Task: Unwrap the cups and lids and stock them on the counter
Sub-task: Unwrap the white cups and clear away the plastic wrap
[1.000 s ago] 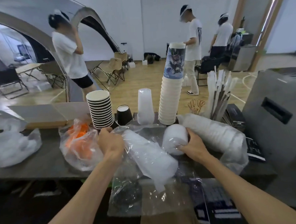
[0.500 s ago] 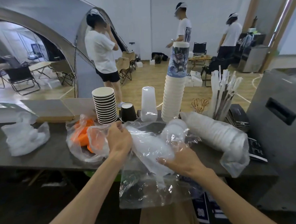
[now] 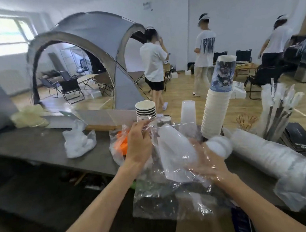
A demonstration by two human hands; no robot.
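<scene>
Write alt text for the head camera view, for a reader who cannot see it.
Two bare hands work a stack of clear cups out of crinkled plastic wrap at a dark counter: the left hand pinches the wrap, the right hand sits under it. Cup stacks stand behind.

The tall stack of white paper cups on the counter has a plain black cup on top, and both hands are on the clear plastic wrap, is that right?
Not quite. In the head view the top cup of the tall white stack carries a blue printed picture, not plain black. The rest holds: the left hand and right hand are both on the clear wrap.
</scene>
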